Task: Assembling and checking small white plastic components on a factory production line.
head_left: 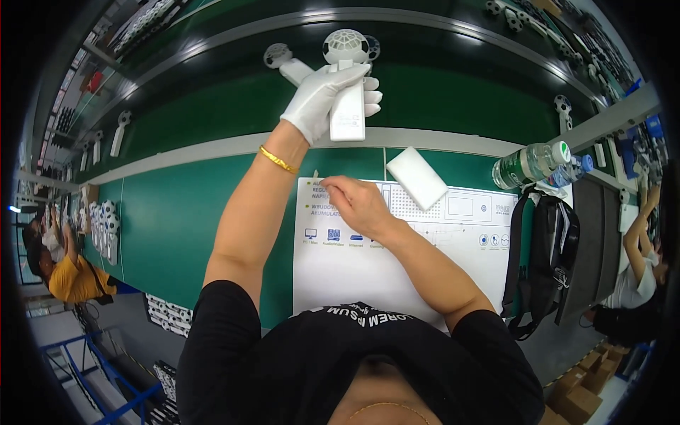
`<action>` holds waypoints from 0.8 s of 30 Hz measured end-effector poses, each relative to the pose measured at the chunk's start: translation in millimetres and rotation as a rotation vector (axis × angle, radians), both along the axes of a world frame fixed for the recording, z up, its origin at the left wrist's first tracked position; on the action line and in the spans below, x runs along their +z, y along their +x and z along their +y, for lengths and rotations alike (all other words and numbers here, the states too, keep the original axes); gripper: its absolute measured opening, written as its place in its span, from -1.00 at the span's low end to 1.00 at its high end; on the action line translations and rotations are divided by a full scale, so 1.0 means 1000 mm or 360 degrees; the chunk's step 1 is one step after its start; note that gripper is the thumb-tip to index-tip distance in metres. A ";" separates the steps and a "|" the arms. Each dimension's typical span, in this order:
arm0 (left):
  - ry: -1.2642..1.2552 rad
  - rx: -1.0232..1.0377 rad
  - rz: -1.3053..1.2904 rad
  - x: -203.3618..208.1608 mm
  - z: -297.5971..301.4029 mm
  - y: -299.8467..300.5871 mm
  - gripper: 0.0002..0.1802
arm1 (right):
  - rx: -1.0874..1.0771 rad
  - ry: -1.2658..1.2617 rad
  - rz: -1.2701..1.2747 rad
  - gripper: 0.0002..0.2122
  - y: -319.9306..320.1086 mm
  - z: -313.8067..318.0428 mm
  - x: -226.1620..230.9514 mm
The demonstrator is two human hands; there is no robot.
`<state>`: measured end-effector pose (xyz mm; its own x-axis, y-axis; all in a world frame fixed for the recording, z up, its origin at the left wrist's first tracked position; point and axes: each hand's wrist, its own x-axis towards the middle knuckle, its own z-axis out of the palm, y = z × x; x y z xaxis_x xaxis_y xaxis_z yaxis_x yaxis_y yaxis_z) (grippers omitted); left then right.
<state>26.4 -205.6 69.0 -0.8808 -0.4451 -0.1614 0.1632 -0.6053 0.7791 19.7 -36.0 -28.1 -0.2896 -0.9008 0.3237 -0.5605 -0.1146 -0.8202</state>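
Observation:
A white-gloved left hand [322, 95] of mine reaches over the far edge of the bench, closed round the white handle of a handheld fan [347, 129]. Its round, grille-like head points away from me and has a soccer-ball look. Another fan [294, 69] with a black-and-white ball head lies beyond, partly hidden by my glove. My bare right hand [360, 207] hovers over or rests on a printed white sheet [397, 276], its fingers curled and thumb and forefinger together; whether anything small is between them I cannot make out. Right of it lies a white rectangular block [418, 177].
A dark green belt [234, 92] with metal rails runs beyond the green bench [191, 205]. Plastic bottles [531, 164] and a black bag [549, 248] stand at the right. More ball-headed fans [105, 230] sit at the left. Other people work at both sides.

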 end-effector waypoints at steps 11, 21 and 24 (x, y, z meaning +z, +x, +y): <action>-0.0265 0.0344 -0.0255 0.001 0.006 0.067 -0.61 | -0.0032 0.0063 0.0017 -0.83 0.008 0.004 0.003; -0.0217 0.0494 -0.0227 -0.008 0.025 0.074 -0.64 | -0.0073 0.0097 0.0016 -0.82 -0.001 0.015 0.002; -0.0127 0.0472 -0.0175 -0.015 0.030 0.078 -0.66 | -0.0070 0.0130 0.0025 -0.82 -0.005 0.019 0.004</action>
